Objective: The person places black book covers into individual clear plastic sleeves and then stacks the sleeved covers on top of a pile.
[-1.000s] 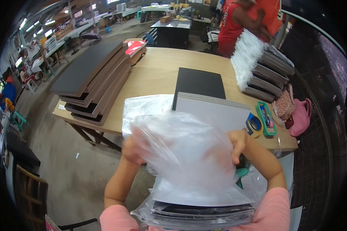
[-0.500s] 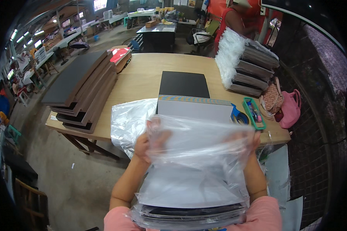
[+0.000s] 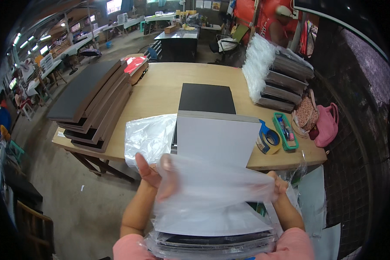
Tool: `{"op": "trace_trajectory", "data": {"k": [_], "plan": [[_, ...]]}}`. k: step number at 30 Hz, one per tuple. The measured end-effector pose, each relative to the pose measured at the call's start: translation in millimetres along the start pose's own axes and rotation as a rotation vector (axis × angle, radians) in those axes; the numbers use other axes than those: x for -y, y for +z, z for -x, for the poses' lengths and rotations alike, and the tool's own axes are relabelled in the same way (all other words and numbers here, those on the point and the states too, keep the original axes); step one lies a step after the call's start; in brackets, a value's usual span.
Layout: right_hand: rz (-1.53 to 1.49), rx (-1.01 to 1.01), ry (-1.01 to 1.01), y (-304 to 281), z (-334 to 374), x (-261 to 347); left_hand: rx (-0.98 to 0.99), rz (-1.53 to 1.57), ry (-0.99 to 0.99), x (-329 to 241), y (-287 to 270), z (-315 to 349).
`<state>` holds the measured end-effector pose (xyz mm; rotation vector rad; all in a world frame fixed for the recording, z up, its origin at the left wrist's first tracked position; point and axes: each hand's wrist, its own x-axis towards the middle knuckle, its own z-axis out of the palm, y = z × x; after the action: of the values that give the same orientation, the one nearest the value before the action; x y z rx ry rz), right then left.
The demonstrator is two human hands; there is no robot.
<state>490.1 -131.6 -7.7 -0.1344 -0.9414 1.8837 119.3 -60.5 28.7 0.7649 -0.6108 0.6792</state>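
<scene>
Between my hands a clear plastic bag [image 3: 216, 180] is stretched, blurred by motion. My left hand [image 3: 154, 175] holds its left side, with one digit standing up outside and the others smeared behind the film. My right hand [image 3: 279, 185] grips the right edge with bent fingers. Just beyond the bag, a stack of white-faced panels [image 3: 216, 134] lies on the table, its near part hidden by the film. A black panel [image 3: 207, 99] shows behind it. Below my hands, close to my body, is a pile of plastic-wrapped panels [image 3: 216, 240].
Left on the wooden table [image 3: 160, 93] stand stacked dark boards [image 3: 89, 93]; nearer lie clear plastic sheets [image 3: 149, 134]. On the right are tape rolls [image 3: 269, 139], a green tray of pens [image 3: 286, 130], wrapped panels [image 3: 284, 78] and a pink bag [image 3: 326, 123]. A person [image 3: 278, 32] is beyond.
Both hands have come down and nearer to me with the plastic bag, uncovering more of the white panel stack and the tape. One digit of my left hand now stands apart.
</scene>
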Motion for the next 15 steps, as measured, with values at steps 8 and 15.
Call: {"op": "trace_trajectory", "data": {"k": [8,15], "plan": [[1.234,-0.854,-0.565,-2.8,-97.5,16.1,-1.086,-2.548,-0.202,-13.2,-17.9,-52.0],[1.567,-0.646,-0.435,29.6,-73.7,40.4,-0.795,-2.248,-0.208,-34.9,33.0,-36.9]]}}
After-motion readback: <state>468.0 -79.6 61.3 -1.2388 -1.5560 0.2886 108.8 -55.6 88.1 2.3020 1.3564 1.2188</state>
